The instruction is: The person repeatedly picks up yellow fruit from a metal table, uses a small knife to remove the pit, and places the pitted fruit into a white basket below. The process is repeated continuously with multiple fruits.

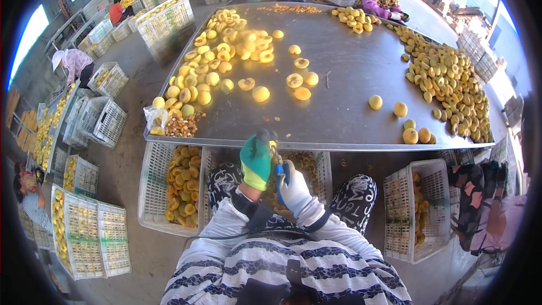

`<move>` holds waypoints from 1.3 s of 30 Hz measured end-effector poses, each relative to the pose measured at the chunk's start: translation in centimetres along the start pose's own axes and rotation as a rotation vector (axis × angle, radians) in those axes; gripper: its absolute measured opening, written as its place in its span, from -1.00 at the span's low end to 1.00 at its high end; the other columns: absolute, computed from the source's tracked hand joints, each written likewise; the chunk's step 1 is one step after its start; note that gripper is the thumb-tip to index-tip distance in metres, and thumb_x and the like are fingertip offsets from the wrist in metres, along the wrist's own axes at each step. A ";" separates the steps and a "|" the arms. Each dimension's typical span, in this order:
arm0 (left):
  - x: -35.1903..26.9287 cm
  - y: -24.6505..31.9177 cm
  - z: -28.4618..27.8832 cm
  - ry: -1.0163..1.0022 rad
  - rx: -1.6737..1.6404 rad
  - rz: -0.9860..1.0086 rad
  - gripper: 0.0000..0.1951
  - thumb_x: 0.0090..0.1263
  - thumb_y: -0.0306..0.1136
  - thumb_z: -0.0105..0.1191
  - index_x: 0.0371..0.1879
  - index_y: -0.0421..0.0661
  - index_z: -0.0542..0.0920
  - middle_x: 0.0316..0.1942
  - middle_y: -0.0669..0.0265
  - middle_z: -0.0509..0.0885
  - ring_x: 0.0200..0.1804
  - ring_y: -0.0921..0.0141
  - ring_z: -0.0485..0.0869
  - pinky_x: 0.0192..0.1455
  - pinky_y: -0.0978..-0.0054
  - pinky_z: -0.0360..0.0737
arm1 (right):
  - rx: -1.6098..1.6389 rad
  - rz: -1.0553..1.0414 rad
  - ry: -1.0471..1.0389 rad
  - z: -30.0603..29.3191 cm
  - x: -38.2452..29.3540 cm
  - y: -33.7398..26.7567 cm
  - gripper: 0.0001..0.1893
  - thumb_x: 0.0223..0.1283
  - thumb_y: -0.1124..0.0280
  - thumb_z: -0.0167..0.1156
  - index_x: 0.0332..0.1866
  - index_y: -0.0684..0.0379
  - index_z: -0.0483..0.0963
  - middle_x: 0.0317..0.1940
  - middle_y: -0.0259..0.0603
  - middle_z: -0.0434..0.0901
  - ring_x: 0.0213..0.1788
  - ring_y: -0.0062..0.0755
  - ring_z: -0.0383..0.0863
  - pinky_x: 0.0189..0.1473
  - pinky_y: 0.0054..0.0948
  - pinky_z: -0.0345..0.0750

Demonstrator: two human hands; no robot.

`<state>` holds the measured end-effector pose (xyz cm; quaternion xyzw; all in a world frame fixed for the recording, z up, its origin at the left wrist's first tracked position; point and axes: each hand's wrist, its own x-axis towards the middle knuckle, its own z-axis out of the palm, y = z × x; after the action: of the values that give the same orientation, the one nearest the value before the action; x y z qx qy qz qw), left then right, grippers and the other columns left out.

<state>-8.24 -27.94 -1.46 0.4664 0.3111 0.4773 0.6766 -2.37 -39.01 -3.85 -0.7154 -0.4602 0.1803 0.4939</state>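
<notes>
In front of the table's near edge, my left hand (pixel 256 164), in a green and yellow glove with dark fingertips, grips a piece of yellow peach (pixel 273 145). Close against it is my right hand (pixel 295 189) in a white glove, closed around a blue-handled hand tool (pixel 279 180). The tool's metal end meets the fruit; its exact shape is partly hidden by my fingers. Below my hands, a crate (pixel 325 173) holds thin peelings or scraps. To the left, another white plastic crate (pixel 154 195) contains peach halves (pixel 184 186).
The metal table (pixel 338 80) carries peach halves (pixel 203 67) at left and a large peach heap (pixel 449 80) at right. Brown pits (pixel 182 125) lie beside a clear plastic bag (pixel 156 116). Co-workers sit around the table. A crate (pixel 430 212) stands right; stacked crates (pixel 91 233) stand left.
</notes>
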 end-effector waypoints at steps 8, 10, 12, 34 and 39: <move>-0.6 -1.6 0.0 0.018 0.049 0.086 -0.71 0.56 -0.20 0.03 -0.16 -0.21 0.66 -0.40 0.42 0.65 -0.40 0.61 0.54 -0.33 0.65 0.50 | 0.279 0.130 -0.085 0.3 0.5 0.4 -0.83 0.30 0.46 0.04 -0.05 0.22 0.39 -0.52 0.09 0.57 -0.48 0.12 0.57 -0.39 -0.17 0.50; -0.8 -1.8 -0.2 -0.008 0.116 0.099 -0.68 0.57 -0.17 0.01 -0.17 -0.22 0.66 -0.44 0.43 0.61 -0.43 0.63 0.50 -0.35 0.66 0.46 | -0.001 -0.011 -0.100 -0.1 0.6 0.0 -0.84 0.31 0.40 0.07 -0.09 0.21 0.39 -0.52 0.11 0.55 -0.49 0.06 0.56 -0.37 -0.16 0.52; -0.7 -1.9 -0.5 -0.036 0.110 0.219 -0.67 0.57 -0.16 0.00 -0.18 -0.22 0.66 -0.44 0.44 0.61 -0.44 0.63 0.49 -0.37 0.67 0.46 | 0.127 0.128 -0.187 -0.7 0.5 -0.7 -0.81 0.35 0.29 0.07 -0.12 0.19 0.39 -0.55 0.01 0.51 -0.56 -0.10 0.50 -0.44 -0.24 0.47; 0.6 -4.1 -4.6 -0.090 -0.271 -0.430 -0.56 0.50 0.07 0.01 -0.26 -0.13 0.66 -0.36 0.31 0.71 -0.31 0.41 0.68 -0.23 0.48 0.64 | 2.027 0.759 -1.001 -0.6 -0.6 5.3 -0.48 0.50 -0.05 -0.09 0.01 0.32 0.40 -0.61 -0.39 0.35 -0.73 -0.71 0.21 -0.79 -0.71 0.21; 0.6 -2.1 -11.8 0.022 0.337 0.056 -0.60 0.50 -0.02 0.02 -0.16 -0.17 0.64 -0.29 0.22 0.72 -0.22 0.32 0.71 -0.07 0.41 0.66 | 1.183 0.713 -0.442 0.5 -1.6 9.7 -0.59 0.45 0.02 0.02 0.01 0.20 0.46 -0.57 -0.35 0.43 -0.67 -0.56 0.36 -0.65 -0.51 0.35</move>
<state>-17.53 -23.68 -7.73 0.5765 0.3812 0.4422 0.5717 1.08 -40.92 -12.87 -0.3819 -0.1136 0.6896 0.6047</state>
